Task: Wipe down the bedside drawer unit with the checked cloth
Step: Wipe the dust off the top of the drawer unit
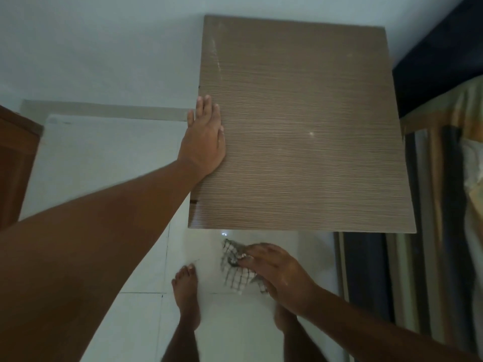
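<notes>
I look straight down on the bedside drawer unit [300,126], whose brown wood-grain top fills the upper middle of the view. My left hand [202,138] lies flat with fingers together on the top's left edge. My right hand [277,270] is below the top's front edge, in front of the unit, and grips the white checked cloth [236,270] with dark lines. The cloth hangs bunched under my fingers. The unit's front face and drawers are hidden beneath the top.
White floor tiles [104,165] spread to the left and below. My bare feet [185,288] stand close to the unit's front. A bed with striped bedding [444,205] runs along the right. A brown wooden door edge [13,158] shows at far left.
</notes>
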The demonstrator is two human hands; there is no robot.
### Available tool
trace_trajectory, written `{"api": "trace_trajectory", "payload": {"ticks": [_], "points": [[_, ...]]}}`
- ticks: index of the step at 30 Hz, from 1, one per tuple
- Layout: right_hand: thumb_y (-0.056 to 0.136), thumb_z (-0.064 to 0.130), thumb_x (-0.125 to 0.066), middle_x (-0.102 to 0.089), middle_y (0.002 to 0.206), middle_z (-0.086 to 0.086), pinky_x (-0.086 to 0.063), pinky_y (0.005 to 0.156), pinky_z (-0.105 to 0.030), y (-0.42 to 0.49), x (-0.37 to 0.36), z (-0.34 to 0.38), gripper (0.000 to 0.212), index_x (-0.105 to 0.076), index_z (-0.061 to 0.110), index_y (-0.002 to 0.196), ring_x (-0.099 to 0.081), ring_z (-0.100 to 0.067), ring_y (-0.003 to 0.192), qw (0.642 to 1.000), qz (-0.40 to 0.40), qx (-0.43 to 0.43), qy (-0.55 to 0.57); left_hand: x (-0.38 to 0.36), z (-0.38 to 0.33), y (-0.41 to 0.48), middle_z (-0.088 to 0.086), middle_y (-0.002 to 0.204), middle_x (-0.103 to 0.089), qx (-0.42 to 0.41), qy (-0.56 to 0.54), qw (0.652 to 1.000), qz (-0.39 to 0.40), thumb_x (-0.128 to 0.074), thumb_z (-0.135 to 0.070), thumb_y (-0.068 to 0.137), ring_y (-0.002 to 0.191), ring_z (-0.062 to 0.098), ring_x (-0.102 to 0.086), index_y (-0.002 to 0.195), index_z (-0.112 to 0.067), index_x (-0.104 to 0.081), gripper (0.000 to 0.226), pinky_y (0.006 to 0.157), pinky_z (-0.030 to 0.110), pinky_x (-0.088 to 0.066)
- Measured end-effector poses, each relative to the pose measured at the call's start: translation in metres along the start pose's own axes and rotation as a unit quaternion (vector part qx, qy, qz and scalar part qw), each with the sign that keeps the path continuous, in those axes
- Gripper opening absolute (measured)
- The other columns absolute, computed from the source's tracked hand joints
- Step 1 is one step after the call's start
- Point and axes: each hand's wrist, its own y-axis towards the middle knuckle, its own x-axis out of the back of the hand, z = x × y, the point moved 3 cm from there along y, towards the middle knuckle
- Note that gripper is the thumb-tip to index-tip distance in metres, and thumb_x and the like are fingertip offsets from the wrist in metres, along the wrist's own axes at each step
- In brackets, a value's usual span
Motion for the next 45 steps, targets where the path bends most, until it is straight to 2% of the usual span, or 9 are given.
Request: {"api": "trace_trajectory", "payload": {"ticks": [8,17,19,25,31,34,39,42,45], "points": [[0.107,0.018,-0.037,-0.063,0.135,-0.006,-0.051,0.105,-0.041,0.05,0.046,0.007,0.036,-0.063,0.01,0.131,-0.057,-0.016,0.13,0.988,-0.133,-0.08,0.025,0.001,0.006,0.006,0.024,0.166,-0.01,-0.002,-0.027,1.0,-0.008,-0.024,-0.02,0.103,0.156,0.035,-0.001,0.156,0.006,-0.02,0.059,0.127,0.048,-0.002],[0.09,-0.004,-0.051,-0.063,0.137,-0.013,-0.046,0.109,-0.048,0.179,0.08,-0.063,0.048,-0.063,0.009,0.134,-0.056,-0.028,0.132,0.981,-0.162,-0.11,-0.008,0.006,0.005,0.036,0.021,0.167,0.008,0.014,0.064,0.994,0.085,-0.041,-0.031,0.105,0.155,0.035,0.014,0.159,0.001,-0.005,0.072,0.126,0.052,-0.001],[0.088,-0.007,-0.051,-0.064,0.136,-0.012,-0.047,0.109,-0.045,0.206,0.088,-0.075,0.05,-0.063,0.009,0.134,-0.058,-0.027,0.129,0.979,-0.168,-0.113,0.001,0.01,0.005,0.042,0.019,0.167,0.013,0.01,0.075,0.991,0.109,-0.047,-0.041,0.101,0.154,0.034,0.017,0.16,-0.001,0.0,0.085,0.127,0.051,0.001],[0.092,-0.004,-0.052,-0.067,0.131,-0.011,-0.047,0.102,-0.023,0.287,0.118,-0.112,0.045,-0.064,0.01,0.133,-0.065,-0.025,0.118,0.971,-0.198,-0.13,-0.024,0.03,0.016,0.085,0.021,0.168,0.0,0.012,0.019,0.999,0.043,-0.032,-0.023,0.107,0.156,0.036,0.008,0.16,-0.003,-0.015,0.059,0.127,0.048,-0.002],[0.095,0.002,-0.049,-0.063,0.137,-0.011,-0.041,0.108,-0.023,0.376,0.152,-0.144,0.044,-0.061,0.009,0.136,-0.059,-0.023,0.125,0.951,-0.249,-0.185,-0.001,0.035,0.028,0.127,0.023,0.167,-0.004,0.006,0.009,1.0,0.013,-0.03,-0.022,0.109,0.156,0.037,0.004,0.157,0.004,-0.015,0.057,0.127,0.047,-0.005],[0.095,0.009,-0.051,-0.063,0.138,-0.01,-0.036,0.107,-0.017,0.422,0.161,-0.153,0.043,-0.06,0.01,0.137,-0.058,-0.022,0.128,0.962,-0.208,-0.171,-0.042,0.034,0.035,0.14,0.022,0.167,-0.002,0.004,0.012,1.0,0.022,-0.029,-0.023,0.109,0.156,0.035,0.005,0.158,0.002,-0.012,0.057,0.126,0.048,-0.005],[0.098,0.023,-0.057,-0.064,0.138,-0.005,-0.047,0.108,-0.034,0.461,0.141,-0.167,0.041,-0.06,0.024,0.139,-0.06,-0.023,0.126,0.979,-0.084,-0.132,-0.131,0.028,0.052,0.139,0.021,0.168,0.001,0.024,-0.046,0.998,0.03,-0.026,-0.029,0.11,0.156,0.032,0.007,0.159,0.0,-0.007,0.06,0.126,0.043,-0.002],[0.104,0.027,-0.043,-0.052,0.15,-0.008,-0.035,0.116,-0.036,0.459,0.117,-0.178,0.046,-0.046,0.02,0.15,-0.047,-0.027,0.139,0.974,0.004,-0.13,-0.186,0.023,0.058,0.134,0.021,0.168,-0.004,0.045,-0.094,0.994,0.017,-0.026,-0.03,0.11,0.157,0.03,0.003,0.158,0.002,-0.008,0.06,0.128,0.043,-0.005],[0.102,0.031,-0.033,-0.046,0.151,-0.01,-0.031,0.115,-0.04,0.457,0.104,-0.187,0.053,-0.04,0.02,0.153,-0.041,-0.029,0.14,0.966,-0.002,-0.123,-0.229,0.021,0.062,0.133,0.022,0.167,-0.012,0.059,-0.129,0.99,0.011,-0.027,-0.03,0.11,0.156,0.031,-0.008,0.158,0.002,-0.013,0.059,0.127,0.041,-0.011]]}}
